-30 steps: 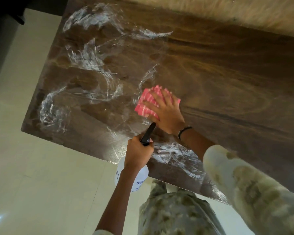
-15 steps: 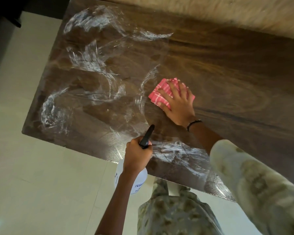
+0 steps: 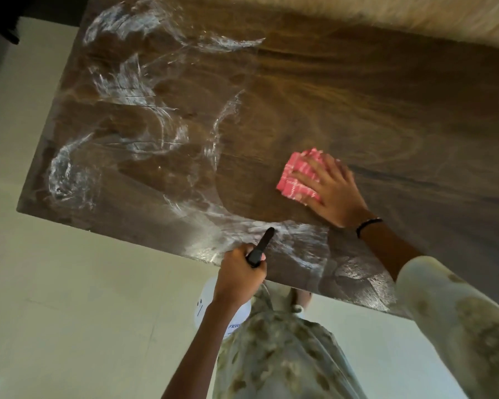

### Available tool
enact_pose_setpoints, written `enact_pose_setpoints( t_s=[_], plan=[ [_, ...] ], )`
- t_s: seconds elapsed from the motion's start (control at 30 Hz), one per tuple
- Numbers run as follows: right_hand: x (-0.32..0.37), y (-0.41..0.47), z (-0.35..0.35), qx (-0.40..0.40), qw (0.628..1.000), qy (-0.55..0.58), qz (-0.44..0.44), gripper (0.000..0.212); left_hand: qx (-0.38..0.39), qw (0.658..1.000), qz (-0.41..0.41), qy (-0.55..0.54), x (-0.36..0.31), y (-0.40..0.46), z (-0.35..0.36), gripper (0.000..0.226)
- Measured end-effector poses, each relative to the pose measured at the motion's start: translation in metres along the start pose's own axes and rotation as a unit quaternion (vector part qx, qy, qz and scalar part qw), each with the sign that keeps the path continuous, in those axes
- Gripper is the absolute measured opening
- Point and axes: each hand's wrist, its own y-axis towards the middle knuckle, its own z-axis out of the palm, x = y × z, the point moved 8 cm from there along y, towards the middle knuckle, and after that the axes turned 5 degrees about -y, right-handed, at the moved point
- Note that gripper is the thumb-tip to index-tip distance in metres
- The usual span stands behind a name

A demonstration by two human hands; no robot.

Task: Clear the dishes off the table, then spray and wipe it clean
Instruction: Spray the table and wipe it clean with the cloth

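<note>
The dark wooden table [image 3: 357,90] carries white foamy spray streaks [image 3: 133,90] over its left half and near edge. My right hand [image 3: 333,191] lies flat with fingers spread on a folded pink checked cloth [image 3: 298,175], pressing it to the tabletop right of the streaks. My left hand [image 3: 238,276] is closed around the black trigger head of a white spray bottle [image 3: 211,309], held just below the table's near edge with its black nozzle over the edge. Most of the bottle is hidden behind my hand and forearm.
Pale tiled floor [image 3: 69,298] spreads to the left and below the table. A light strip [image 3: 415,12] runs along the table's far side. Dark furniture [image 3: 0,27] sits at the top left corner. My patterned clothing and one foot [image 3: 300,300] show beneath the near edge.
My right hand slid the pink cloth to the right across the tabletop, leaving a wiped arc behind it. My left hand with the spray bottle stayed at the near edge.
</note>
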Motion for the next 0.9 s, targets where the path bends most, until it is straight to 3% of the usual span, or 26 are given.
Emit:
enact_pose_setpoints(
  t_s=[0.07,0.3,0.47,0.57,0.77,0.9],
  plan=[
    [-0.021,-0.022,0.003,0.002,0.999,0.002,0.042,0.056,0.023,1.0,-0.011,-0.004,0.0,-0.013,0.022,0.02],
    [-0.009,-0.086,0.014,-0.004,0.999,0.004,0.047,0.055,0.051,0.997,-0.054,0.015,0.001,-0.05,0.072,0.036],
    [-0.005,-0.093,0.015,0.013,0.999,0.013,0.047,0.056,0.046,0.996,-0.078,0.027,0.017,-0.06,0.078,0.016],
    [-0.005,-0.092,0.015,0.019,0.999,0.017,0.042,0.058,0.026,0.997,-0.068,0.033,0.024,-0.061,0.072,0.009],
    [0.015,-0.082,0.017,0.02,0.997,0.037,0.071,0.056,-0.034,0.997,-0.065,0.033,0.036,-0.063,0.05,0.032],
    [0.078,-0.076,0.011,-0.004,0.999,0.03,-0.017,0.052,-0.063,0.995,-0.076,-0.001,0.046,-0.066,0.039,0.037]
  ],
)
